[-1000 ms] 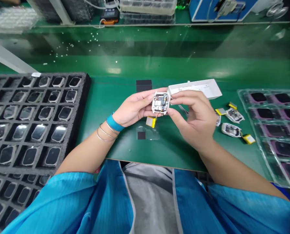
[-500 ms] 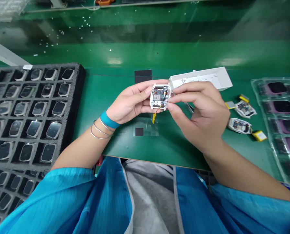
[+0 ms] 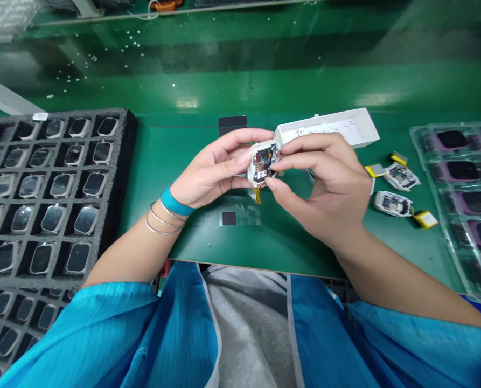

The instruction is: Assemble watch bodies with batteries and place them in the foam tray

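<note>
Both hands hold one small white watch case with its circuit board facing up, above the green mat. My left hand grips the case's left side between thumb and fingers. My right hand pinches its right edge with thumb and forefinger. A yellow battery hangs from the case on a short wire, just below my right thumb. A small black square on clear film lies on the mat under my hands.
A black foam tray full of watch screens fills the left. A white box lies behind my right hand. Two more open cases with yellow batteries lie at right, beside a clear blister tray of dark screens.
The case has tilted slightly and my left fingers have curled further over it. The hanging battery has swung up close under the case. The view shifted a little.
</note>
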`<state>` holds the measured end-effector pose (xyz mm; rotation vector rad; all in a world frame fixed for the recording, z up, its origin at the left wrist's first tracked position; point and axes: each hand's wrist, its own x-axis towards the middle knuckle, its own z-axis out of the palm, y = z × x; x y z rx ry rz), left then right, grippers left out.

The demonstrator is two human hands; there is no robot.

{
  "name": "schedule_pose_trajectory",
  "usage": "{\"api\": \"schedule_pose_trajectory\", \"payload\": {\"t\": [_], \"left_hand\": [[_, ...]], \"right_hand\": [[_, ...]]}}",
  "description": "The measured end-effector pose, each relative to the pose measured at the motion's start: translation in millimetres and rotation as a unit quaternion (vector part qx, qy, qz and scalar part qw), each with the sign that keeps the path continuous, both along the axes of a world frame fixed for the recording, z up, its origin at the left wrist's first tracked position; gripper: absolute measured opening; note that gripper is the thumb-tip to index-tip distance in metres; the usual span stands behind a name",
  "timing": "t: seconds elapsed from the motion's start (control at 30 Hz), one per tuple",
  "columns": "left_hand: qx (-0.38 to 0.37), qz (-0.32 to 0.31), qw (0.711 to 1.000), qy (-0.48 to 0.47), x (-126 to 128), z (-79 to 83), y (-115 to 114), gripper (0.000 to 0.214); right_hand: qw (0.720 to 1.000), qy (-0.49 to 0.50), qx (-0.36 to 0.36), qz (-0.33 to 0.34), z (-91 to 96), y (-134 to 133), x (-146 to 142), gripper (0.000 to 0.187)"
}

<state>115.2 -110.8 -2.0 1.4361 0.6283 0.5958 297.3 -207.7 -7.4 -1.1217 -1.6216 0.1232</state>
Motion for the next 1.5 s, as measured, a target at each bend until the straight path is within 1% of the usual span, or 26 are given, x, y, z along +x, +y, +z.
{"api": "schedule_pose_trajectory", "payload": {"t": [0.1,0.17,0.23,0.37,0.43,0.5,0.67,0.8,0.97,1.2,1.27,1.37,1.43,1.5], "left_hand": [[0.058,0.017,0.998,0.014,0.4,1.1,-0.9,0.050],[0.101,0.035,0.994,0.023,0.5,1.1,-1.2,0.050],[0.116,0.045,0.992,0.027,0.4,0.9,-1.4,0.050],[0.091,0.025,0.995,0.019,0.9,0.7,-1.5,0.053],[0.094,0.019,0.995,0.020,1.2,0.6,-1.5,0.054],[0.094,0.019,0.995,0.020,1.5,0.3,-1.4,0.054],[0.057,0.028,0.998,0.014,1.5,-0.7,-1.2,0.052],[0.063,0.035,0.997,0.020,1.6,-0.6,-1.3,0.050],[0.058,0.017,0.998,0.021,2.5,0.5,-2.1,0.049],[0.076,0.040,0.996,0.032,2.5,0.4,-1.7,0.045],[0.056,0.030,0.998,0.019,2.4,-0.4,-1.5,0.045],[-0.004,0.002,0.999,-0.033,2.5,-2.3,-1.9,0.049],[-0.042,-0.014,0.996,-0.072,2.8,-3.3,-2.7,0.051],[-0.070,-0.023,0.993,-0.097,3.0,-3.6,-3.4,0.050]], "right_hand": [[0.999,0.013,-0.044,-0.004,0.4,-1.3,-0.2,0.012],[0.999,0.010,-0.049,-0.010,0.8,-2.0,-0.1,0.011],[0.999,0.005,-0.042,-0.012,0.9,-2.1,0.0,0.011],[0.999,0.007,-0.041,0.000,0.2,-1.2,0.8,0.012],[0.999,0.009,-0.050,0.004,-0.8,-0.7,1.1,0.011],[0.999,0.010,-0.052,0.007,-1.8,-0.3,1.3,0.010],[0.999,-0.003,-0.047,-0.005,-2.3,-0.3,1.1,0.007],[0.999,0.003,-0.046,-0.001,-1.9,-0.2,1.2,0.008],[0.999,0.008,-0.051,-0.001,-3.8,1.2,2.0,0.010],[0.998,0.016,-0.057,-0.005,-5.7,3.2,1.8,0.009],[0.998,0.024,-0.051,0.003,-6.4,3.9,2.1,0.008],[0.998,0.027,-0.060,0.010,-7.6,4.0,1.9,0.004],[0.998,0.004,-0.069,-0.003,-7.3,3.1,0.5,0.004],[0.997,-0.034,-0.060,-0.021,-5.0,2.0,-0.9,0.007]]}}
